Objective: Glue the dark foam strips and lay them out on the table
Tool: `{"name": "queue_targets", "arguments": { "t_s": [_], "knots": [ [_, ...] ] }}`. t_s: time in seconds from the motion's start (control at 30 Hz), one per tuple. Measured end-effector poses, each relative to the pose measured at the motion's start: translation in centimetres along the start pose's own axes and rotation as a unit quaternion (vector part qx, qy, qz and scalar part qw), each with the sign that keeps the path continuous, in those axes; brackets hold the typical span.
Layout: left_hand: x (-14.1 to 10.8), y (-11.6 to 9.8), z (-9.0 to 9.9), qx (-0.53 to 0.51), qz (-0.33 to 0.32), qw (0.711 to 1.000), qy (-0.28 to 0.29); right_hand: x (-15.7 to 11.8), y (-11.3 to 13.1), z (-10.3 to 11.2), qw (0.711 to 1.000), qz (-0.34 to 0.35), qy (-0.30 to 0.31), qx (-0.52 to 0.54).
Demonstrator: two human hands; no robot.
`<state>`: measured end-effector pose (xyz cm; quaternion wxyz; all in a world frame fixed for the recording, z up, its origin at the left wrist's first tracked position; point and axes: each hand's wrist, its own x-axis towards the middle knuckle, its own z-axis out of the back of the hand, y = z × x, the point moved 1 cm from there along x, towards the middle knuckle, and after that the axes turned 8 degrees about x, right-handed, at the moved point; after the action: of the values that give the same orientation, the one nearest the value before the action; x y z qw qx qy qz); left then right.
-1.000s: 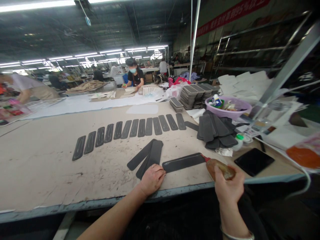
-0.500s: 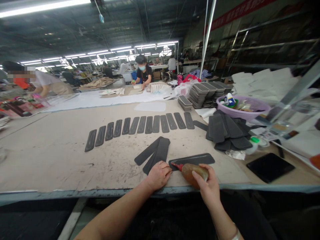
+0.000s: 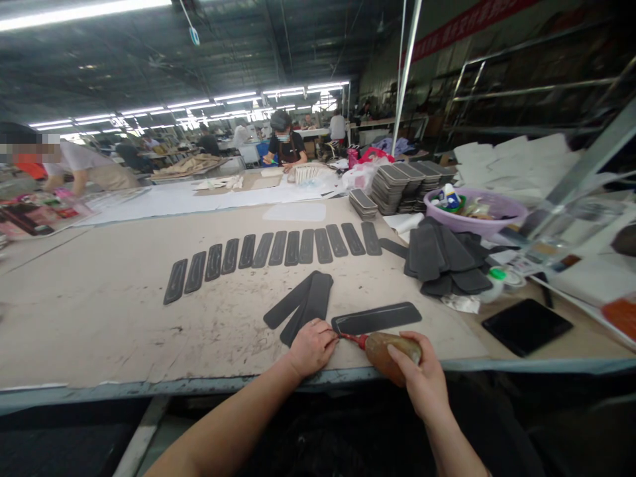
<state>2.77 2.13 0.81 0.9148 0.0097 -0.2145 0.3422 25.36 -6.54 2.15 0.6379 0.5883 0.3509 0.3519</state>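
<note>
My right hand [image 3: 422, 371] is wrapped round a brownish squeeze glue bottle [image 3: 390, 354], which lies tilted with its thin red nozzle pointing left. The nozzle tip is by the fingertips of my left hand [image 3: 314, 344]. A dark grey strip [image 3: 377, 319] with rounded ends lies just beyond the bottle, a shiny line of glue along its upper edge. My left hand rests on the table with fingers curled together at the strip's left end; what they pinch, if anything, is hidden. Two overlapping dark strips [image 3: 314, 298] lie just beyond that hand.
A row of dark strips [image 3: 278, 248] with glossy lines crosses the table [image 3: 119, 331]. To the right are a loose pile of strips [image 3: 442, 255], a purple basin [image 3: 477, 218], stacked pieces [image 3: 397, 185] and a black tablet [image 3: 527, 326]. A co-worker [image 3: 287, 146] works across the table.
The bottle has moved slightly right and toward me. Its nozzle has left the strip's left end and is now beside my left fingertips. The view has shifted a little.
</note>
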Motion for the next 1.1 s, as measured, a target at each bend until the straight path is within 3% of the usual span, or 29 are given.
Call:
{"name": "queue_targets", "arguments": {
  "t_s": [0.17, 0.33, 0.43, 0.53, 0.67, 0.73, 0.8, 0.87, 1.1],
  "knots": [
    [0.0, 0.1, 0.1, -0.009, -0.004, 1.0, 0.008, 0.9, 1.2, 2.5, 0.992, 0.024, -0.117, -0.049],
    [0.1, 0.0, 0.3, -0.006, -0.005, 1.0, 0.001, 1.9, 1.3, 5.7, 0.959, 0.051, -0.243, -0.134],
    [0.2, 0.0, 0.4, -0.008, -0.003, 1.0, -0.008, 2.2, 1.1, 6.3, 0.938, 0.089, -0.293, -0.162],
    [0.2, 0.0, 0.3, -0.013, -0.009, 1.0, -0.011, 1.9, 1.0, 5.3, 0.945, 0.129, -0.278, -0.11],
    [0.2, 0.1, 0.2, -0.015, -0.011, 1.0, -0.014, 1.0, 0.8, 2.5, 0.985, 0.106, -0.139, 0.011],
    [0.2, 0.1, 0.2, -0.016, -0.006, 1.0, -0.01, 0.6, 0.8, 1.1, 0.993, 0.082, -0.08, 0.011],
    [0.2, 0.1, 0.2, -0.02, 0.006, 1.0, -0.004, 0.6, 0.7, 0.5, 0.996, 0.068, -0.059, -0.007],
    [0.2, 0.1, 0.2, -0.025, 0.016, 1.0, 0.0, 0.9, 0.8, 0.7, 0.994, 0.071, -0.081, -0.032],
    [0.1, 0.3, -0.2, -0.031, -0.004, 0.999, -0.02, 2.5, 0.7, 4.7, 0.952, 0.109, -0.264, -0.106]
  ]
}}
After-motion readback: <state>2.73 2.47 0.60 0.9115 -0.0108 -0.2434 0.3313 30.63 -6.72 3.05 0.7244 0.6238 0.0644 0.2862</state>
